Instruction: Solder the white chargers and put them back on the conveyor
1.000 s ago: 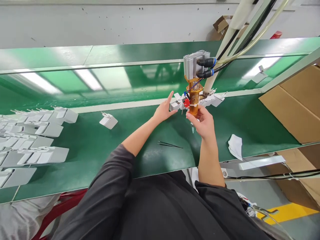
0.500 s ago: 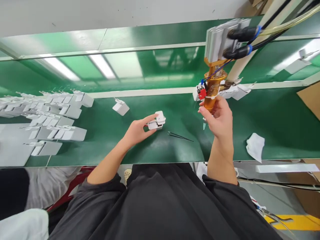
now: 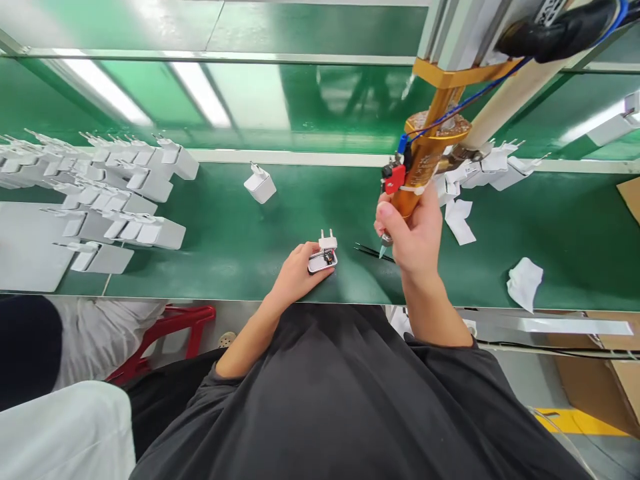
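Between the thumb and fingers of my left hand [image 3: 296, 275] is a white power adapter [image 3: 323, 262]. Its casing is open on top, with dark parts showing inside, and its two-pin plug piece [image 3: 327, 241] stands at the far side. My right hand [image 3: 419, 239] is wrapped round the lower end of a gold-coloured glue dispenser [image 3: 429, 160] that hangs from above. The dispenser's pale teal nozzle [image 3: 383, 251] points down, to the right of the adapter and apart from it. Black tweezers [image 3: 367, 249] lie on the bench, partly behind the nozzle.
Rows of white adapters [image 3: 155, 183] fill the bench's left side, and a single one [image 3: 261, 185] stands nearer the middle. More adapters [image 3: 513, 172] sit behind the dispenser. White scraps [image 3: 525, 283] lie at right. A person's white-clothed leg [image 3: 107, 327] shows at lower left.
My right hand has brought the dispenser left and lower, closer to the adapter. The adapter's plug piece now shows its pins pointing away, with the inside more exposed. The camera view has shifted.
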`<state>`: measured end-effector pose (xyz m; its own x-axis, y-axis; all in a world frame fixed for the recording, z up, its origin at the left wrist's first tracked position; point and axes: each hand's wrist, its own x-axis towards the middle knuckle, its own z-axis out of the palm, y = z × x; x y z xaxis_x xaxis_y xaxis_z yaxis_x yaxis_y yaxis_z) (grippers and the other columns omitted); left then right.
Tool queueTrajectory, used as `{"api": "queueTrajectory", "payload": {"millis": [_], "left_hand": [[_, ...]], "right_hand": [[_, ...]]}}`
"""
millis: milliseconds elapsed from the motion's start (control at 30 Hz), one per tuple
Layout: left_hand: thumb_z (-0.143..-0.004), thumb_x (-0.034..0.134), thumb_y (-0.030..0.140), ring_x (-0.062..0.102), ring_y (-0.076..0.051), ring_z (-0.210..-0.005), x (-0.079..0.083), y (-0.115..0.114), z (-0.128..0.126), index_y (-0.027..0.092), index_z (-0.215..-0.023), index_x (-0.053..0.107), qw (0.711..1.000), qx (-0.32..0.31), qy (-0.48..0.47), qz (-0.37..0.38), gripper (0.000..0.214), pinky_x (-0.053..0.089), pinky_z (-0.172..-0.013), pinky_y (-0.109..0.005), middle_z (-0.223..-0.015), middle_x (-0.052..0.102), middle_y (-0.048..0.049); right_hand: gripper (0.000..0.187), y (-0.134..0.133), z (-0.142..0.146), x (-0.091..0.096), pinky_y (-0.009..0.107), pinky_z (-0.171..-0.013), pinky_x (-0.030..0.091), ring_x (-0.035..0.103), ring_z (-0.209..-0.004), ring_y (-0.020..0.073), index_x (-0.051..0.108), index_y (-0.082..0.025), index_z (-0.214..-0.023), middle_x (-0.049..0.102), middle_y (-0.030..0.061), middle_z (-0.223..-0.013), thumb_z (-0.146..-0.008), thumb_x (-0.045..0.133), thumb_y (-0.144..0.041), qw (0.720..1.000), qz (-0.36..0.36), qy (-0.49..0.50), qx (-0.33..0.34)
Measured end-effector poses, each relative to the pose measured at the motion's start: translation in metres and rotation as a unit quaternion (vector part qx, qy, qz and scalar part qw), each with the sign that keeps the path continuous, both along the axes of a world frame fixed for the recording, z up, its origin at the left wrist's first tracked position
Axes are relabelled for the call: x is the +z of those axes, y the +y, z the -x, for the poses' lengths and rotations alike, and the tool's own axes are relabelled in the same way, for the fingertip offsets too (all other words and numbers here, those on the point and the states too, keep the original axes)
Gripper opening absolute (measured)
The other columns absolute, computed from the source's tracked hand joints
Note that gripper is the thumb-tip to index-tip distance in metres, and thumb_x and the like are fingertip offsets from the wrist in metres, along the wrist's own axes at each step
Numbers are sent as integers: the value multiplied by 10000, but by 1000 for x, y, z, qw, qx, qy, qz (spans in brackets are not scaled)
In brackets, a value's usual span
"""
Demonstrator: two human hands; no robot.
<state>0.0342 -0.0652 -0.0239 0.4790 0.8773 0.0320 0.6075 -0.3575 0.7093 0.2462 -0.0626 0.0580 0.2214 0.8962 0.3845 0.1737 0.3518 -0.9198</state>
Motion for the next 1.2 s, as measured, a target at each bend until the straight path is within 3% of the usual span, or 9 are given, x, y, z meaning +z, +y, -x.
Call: {"api": "queueTrajectory", "payload": {"millis": [167,333,467,667,833,1033,1200], "left_hand": [[-891,608,301,635,-233,-1030,-3,-8,-3,175,-1255,492,996,-45,-20,-67,403,509,-897,-360,-1139,663,-104],[-885,620,304,649,-189,-947,4,-8,1,205,-1261,537,995,-19,-65,-72,398,516,-825,-289,-1107,667,-62],[-840,669,275,633,-168,-918,9,-7,7,223,-1218,607,993,14,-94,-70,387,508,-806,-264,-1077,656,-44],[-820,691,307,621,-157,-846,15,-9,9,210,-1188,642,992,10,-106,-69,384,488,-738,-250,-1004,657,-37],[-805,691,301,599,-141,-799,26,-12,8,205,-1161,656,993,13,-101,-64,370,473,-720,-234,-952,642,-25],[-804,698,292,577,-120,-750,33,-14,8,203,-1148,660,996,12,-81,-46,357,460,-716,-220,-892,616,-10],[-812,684,297,601,-138,-810,32,-14,7,211,-1167,653,995,5,-91,-44,367,457,-729,-230,-966,639,-21]], "right_hand": [[488,-2,44,13,301,-583,499,518,-636,113,451,-300,-1084,514,-25,-795,-801,626,-658,999,6,1,42],[560,2,65,19,317,-632,520,566,-728,133,440,-313,-1130,533,-10,-856,-772,622,-704,999,13,-31,40],[585,4,70,16,329,-634,540,600,-749,148,421,-320,-1161,549,-2,-880,-769,635,-698,998,26,-59,24],[556,4,76,14,324,-642,569,651,-825,162,412,-311,-1169,572,4,-924,-795,649,-647,998,13,-68,4],[482,4,80,13,307,-675,590,670,-832,148,409,-283,-1177,590,1,-929,-852,638,-556,997,-44,-59,2],[290,4,79,11,275,-619,587,632,-684,98,401,-266,-1149,577,-26,-848,-953,535,-433,996,-87,-24,19],[358,5,80,11,313,-700,614,662,-772,116,389,-265,-1200,594,7,-967,-931,587,-394,993,-105,-51,9]]}}
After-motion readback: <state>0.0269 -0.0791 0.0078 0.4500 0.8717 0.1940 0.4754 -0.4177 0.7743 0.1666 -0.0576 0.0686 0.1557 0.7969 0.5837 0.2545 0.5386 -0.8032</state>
